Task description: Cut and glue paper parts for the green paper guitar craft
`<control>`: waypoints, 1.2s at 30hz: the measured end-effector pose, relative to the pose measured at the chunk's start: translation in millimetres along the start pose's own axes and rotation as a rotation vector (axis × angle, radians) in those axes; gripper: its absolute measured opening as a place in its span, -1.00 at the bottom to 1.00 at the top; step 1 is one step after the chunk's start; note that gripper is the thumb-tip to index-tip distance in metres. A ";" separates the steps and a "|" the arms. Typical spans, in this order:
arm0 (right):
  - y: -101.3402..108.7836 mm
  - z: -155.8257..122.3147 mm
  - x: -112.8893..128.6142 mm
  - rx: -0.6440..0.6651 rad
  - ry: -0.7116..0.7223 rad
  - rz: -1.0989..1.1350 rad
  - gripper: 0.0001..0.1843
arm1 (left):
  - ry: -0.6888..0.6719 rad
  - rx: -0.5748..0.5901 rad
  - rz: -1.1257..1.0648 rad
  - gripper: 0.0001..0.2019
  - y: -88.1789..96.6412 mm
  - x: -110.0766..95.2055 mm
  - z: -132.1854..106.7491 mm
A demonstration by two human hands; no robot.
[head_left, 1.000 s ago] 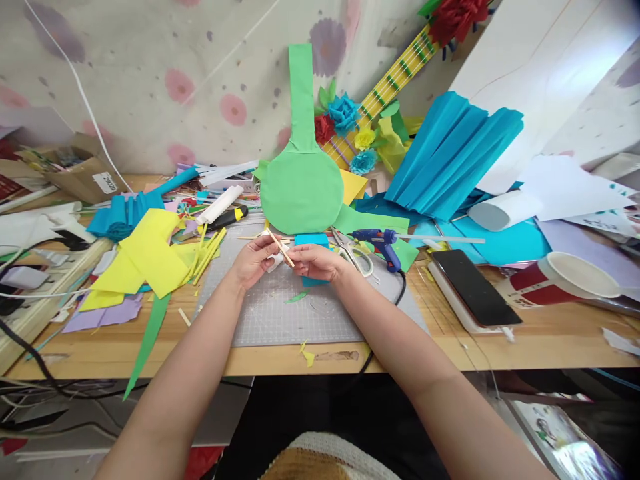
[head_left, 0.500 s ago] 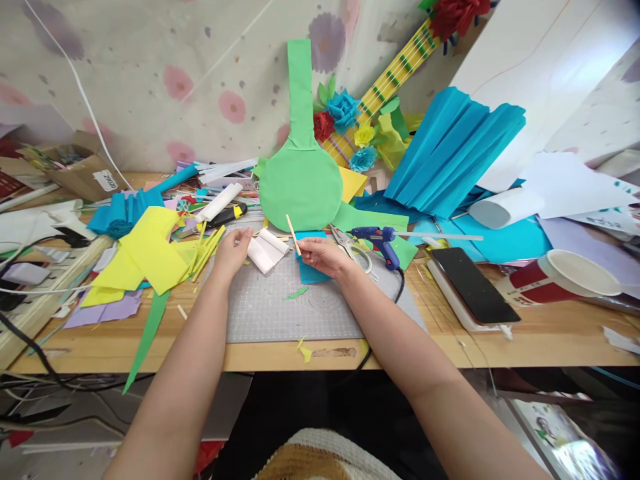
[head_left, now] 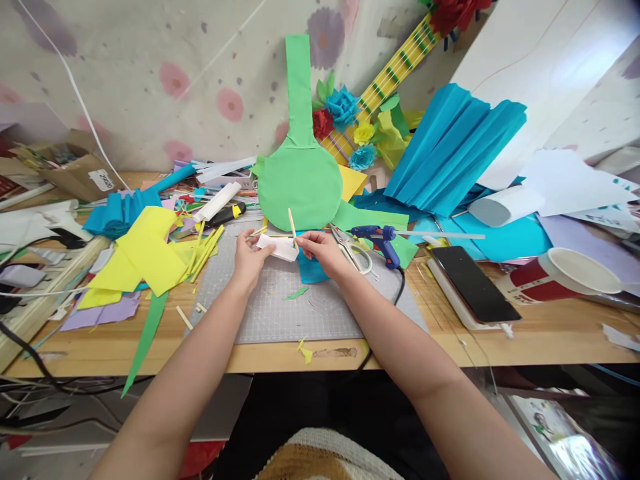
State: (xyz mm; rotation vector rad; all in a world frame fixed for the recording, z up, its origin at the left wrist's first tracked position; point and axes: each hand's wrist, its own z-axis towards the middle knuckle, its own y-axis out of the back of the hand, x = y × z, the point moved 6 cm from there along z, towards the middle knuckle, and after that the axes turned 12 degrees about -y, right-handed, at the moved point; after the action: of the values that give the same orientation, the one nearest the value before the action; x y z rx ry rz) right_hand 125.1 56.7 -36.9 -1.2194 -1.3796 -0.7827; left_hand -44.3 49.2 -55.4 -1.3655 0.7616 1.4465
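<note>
My left hand (head_left: 250, 256) grips a piece of folded white paper (head_left: 278, 248) by its left end, just above the grey cutting mat (head_left: 280, 317). Between the fingertips of my right hand (head_left: 324, 252) a thin wooden stick (head_left: 292, 223) is pinched, pointing upward. The stick's lower end is at the right end of the white paper; whether they touch I cannot tell. Beneath my right hand lies a blue piece of paper (head_left: 314, 273), partly covered by it. Behind both hands stands a green lute-shaped paper cutout (head_left: 300, 183).
Right of my hands lie scissors (head_left: 361, 259) and a blue glue gun (head_left: 377, 239) with its cord. Further right are a phone (head_left: 475, 283) and a paper cup (head_left: 560, 277). Yellow paper (head_left: 150, 250) and a box cutter (head_left: 227, 215) lie to the left.
My left hand has moved right and taken hold of the white paper, lifting and turning it toward the stick. My right hand still pinches the stick, nearly in place.
</note>
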 end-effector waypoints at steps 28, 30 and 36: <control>-11.9 -2.2 -4.2 0.174 0.074 -0.222 -0.68 | 0.001 0.118 -0.150 -0.76 -21.9 -6.7 -13.0; -14.0 -3.3 -4.5 0.201 0.063 -0.188 -0.68 | 0.004 0.159 -0.186 -0.72 -25.0 -6.1 -13.1; -19.9 -6.8 -3.2 0.259 0.078 -0.129 -0.69 | -0.012 0.185 -0.193 -0.78 -27.5 -1.7 -13.3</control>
State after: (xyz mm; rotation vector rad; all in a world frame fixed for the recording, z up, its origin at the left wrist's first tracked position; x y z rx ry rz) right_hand 107.8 44.4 -35.3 -0.8983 -1.4556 -0.7074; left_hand -14.2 45.8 -51.3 -1.2509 0.7170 1.2019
